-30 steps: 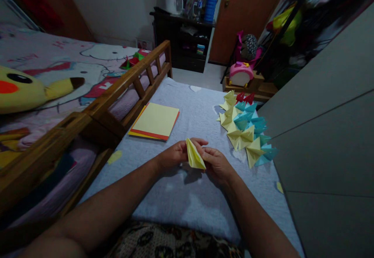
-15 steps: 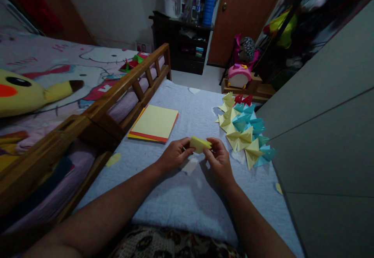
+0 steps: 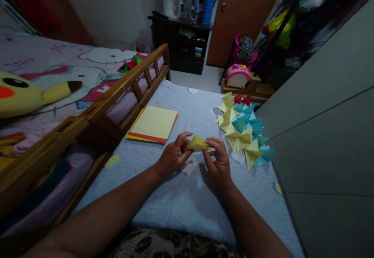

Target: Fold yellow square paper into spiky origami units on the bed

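Observation:
A small folded yellow paper (image 3: 198, 144) is held up over the middle of the bed surface, its layers partly spread. My left hand (image 3: 175, 153) pinches its left end between thumb and fingers. At its right end, my right hand (image 3: 217, 158) grips the paper with thumb and fingertips. To the left lies a stack of square sheets (image 3: 154, 122), pale yellow on top with red and orange edges showing. On the right stand several folded yellow paper pieces (image 3: 239, 137), beside several light blue ones (image 3: 257, 125) and red ones (image 3: 246, 100).
A wooden bed rail (image 3: 117, 94) runs along the left, with a yellow plush toy (image 3: 26, 94) beyond it. A pale panel (image 3: 327, 133) borders the right side. Past the far edge are a dark cabinet (image 3: 178, 61) and a pink toy case (image 3: 239, 76).
The folded yellow paper has opened from a flatter shape into a raised, peaked one. The fingers of my left hand have risen slightly at its left end.

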Demonstrator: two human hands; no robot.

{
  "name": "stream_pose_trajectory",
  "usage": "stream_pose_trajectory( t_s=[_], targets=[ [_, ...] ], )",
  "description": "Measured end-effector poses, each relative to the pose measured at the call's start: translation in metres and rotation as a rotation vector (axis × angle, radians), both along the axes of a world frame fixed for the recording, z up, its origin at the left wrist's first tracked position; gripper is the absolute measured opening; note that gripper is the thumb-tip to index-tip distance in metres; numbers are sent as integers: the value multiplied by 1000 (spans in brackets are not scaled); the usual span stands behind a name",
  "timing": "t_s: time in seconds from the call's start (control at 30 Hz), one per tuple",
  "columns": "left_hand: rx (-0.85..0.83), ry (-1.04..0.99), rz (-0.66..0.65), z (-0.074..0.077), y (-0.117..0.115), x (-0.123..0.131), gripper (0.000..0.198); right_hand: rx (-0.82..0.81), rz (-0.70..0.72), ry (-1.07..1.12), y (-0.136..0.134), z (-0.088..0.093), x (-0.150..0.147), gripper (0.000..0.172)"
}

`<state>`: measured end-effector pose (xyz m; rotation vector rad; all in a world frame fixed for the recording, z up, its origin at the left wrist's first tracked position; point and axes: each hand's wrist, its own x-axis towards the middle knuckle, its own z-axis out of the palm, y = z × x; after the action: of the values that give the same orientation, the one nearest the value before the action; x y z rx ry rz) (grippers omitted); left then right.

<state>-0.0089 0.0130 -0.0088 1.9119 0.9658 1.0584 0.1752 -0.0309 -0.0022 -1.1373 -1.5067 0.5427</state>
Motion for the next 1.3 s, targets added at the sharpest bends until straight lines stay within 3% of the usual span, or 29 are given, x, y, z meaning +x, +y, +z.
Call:
stream_pose_trajectory(
  t_s=[0.17,0.43,0.6,0.87,1.07,1.3],
  targets=[
    [108,-76,45,-4,-2,0,36,14,-3,20,0,-1,1,32],
    [174,-2,-31,2,-1,-2,33,6,-7,35,-1,0,0,30],
    [155,-57,29,-2,-1,-3,40,4,0,39,-1,0,1,30],
    [94,-1,-3,0,-1,-3,38,-5,8,43,-1,-1,2,27],
    [147,-58,20,-4,-2,-2,40,-13,35,52,-1,1,1,29],
    [151,9,16,2,-2,-4,25,-43,37,96,0,1,0,21]
  ],
)
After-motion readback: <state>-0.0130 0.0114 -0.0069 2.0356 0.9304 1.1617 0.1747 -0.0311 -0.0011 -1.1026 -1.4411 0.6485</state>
